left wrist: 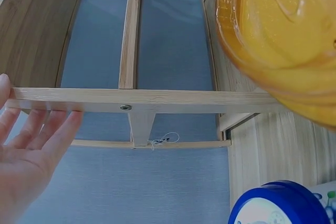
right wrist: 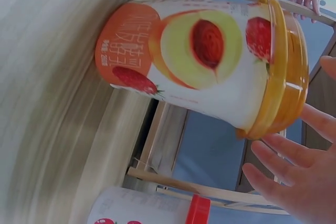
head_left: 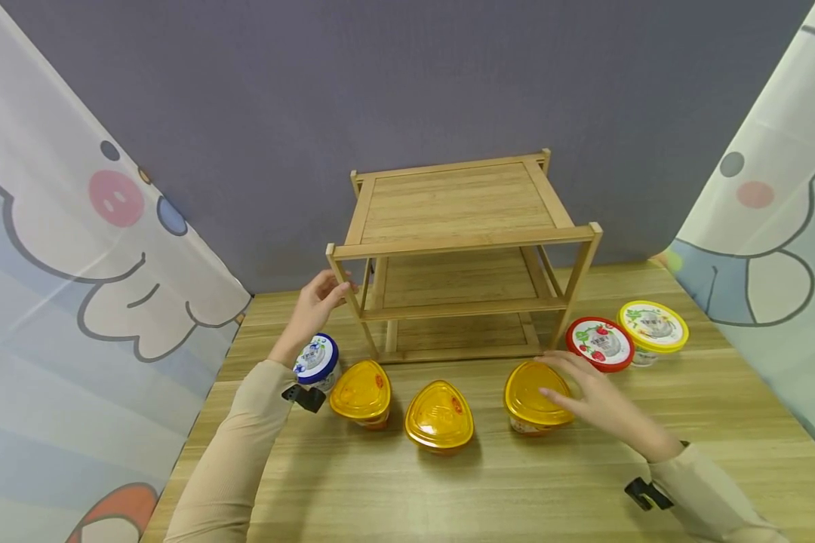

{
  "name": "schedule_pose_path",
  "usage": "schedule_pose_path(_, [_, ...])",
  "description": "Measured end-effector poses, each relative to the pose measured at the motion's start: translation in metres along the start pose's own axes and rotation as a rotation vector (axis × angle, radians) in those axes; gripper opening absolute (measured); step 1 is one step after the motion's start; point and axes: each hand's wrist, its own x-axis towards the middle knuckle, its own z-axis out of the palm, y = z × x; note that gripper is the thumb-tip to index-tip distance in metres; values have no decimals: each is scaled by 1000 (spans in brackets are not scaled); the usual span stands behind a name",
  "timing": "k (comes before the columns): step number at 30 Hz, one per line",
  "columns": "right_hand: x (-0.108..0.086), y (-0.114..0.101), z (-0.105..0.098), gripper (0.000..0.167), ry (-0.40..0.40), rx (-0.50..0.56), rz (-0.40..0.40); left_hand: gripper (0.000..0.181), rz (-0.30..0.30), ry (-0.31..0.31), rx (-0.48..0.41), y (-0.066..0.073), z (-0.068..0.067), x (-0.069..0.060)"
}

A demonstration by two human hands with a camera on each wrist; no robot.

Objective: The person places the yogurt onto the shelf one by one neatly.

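My left hand (head_left: 322,296) is at the front left post of a wooden rack (head_left: 462,197), thumb and fingers around the post near its top. In the left wrist view its fingers (left wrist: 50,135) meet the post's edge. My right hand (head_left: 587,392) hovers over the rightmost cup with a yellow lid (head_left: 533,396), fingers spread about the lid. That cup (right wrist: 205,51) stands upright on the table and has fruit pictures on its side; whether the fingertips touch the lid I cannot tell. Two more yellow-lidded cups, a middle one (head_left: 439,416) and a left one (head_left: 361,391), stand before the rack.
A blue-lidded tub (head_left: 317,358) stands left of the rack, partly behind my left wrist. To the right are a red-lidded tub (head_left: 601,344) and a yellow-rimmed tub (head_left: 652,327). A grey wall panel (head_left: 414,83) rises behind, with printed curtains (head_left: 61,226) at both sides.
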Motion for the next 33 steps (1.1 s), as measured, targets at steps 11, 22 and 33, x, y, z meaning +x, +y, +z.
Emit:
schedule_pose_path(11, [-5,1,10,54,-1,-5,-43,28,-15,-8,10,-3,-1,1])
schedule_pose_path(22, [-8,5,19,70,-16,19,-62,22,-10,-22,8,-4,-2,1])
schedule_pose_path(33, [-7,7,28,77,47,5,-127,28,-29,-13,26,-5,-2,1])
